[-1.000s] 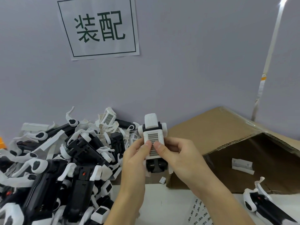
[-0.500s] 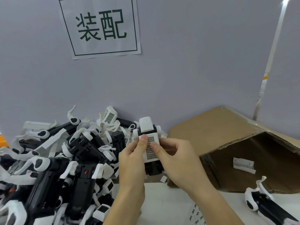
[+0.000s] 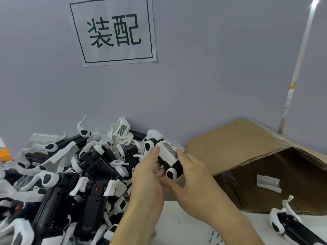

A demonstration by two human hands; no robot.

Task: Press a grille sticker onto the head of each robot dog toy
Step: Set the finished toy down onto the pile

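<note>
Robot dog toy now tilted, head end up-left toward the wall, tail end down-right; half a second back it stood near upright and square to the camera. Grille sticker seated on the white head panel, striped face angled away, edges look flat, though blur hides the far corner. Thumbs no longer rubbing the sticker centre: left hand thumb sits on the panel's left edge, grip wrapped round the toy body from below. Right hand fingers curled on the toy's right side and rear, a fingertip just beside the sticker edge. Both grips holding the toy, neither wide.

Judgement: pressing on this unit looks done, rotation reads as a check or the start of a put-down. Next call: pick a destination.

Left of the toy: pile of toys, black bodies and white legs tangled, one with a sticker already on, up near the wall. Right of the toy: cardboard box on its side, white part inside. Below-right of the toy, on the desk: sticker sheet, partly under the right forearm, and another toy further right. Above the toy, on the wall: paper sign.
</note>
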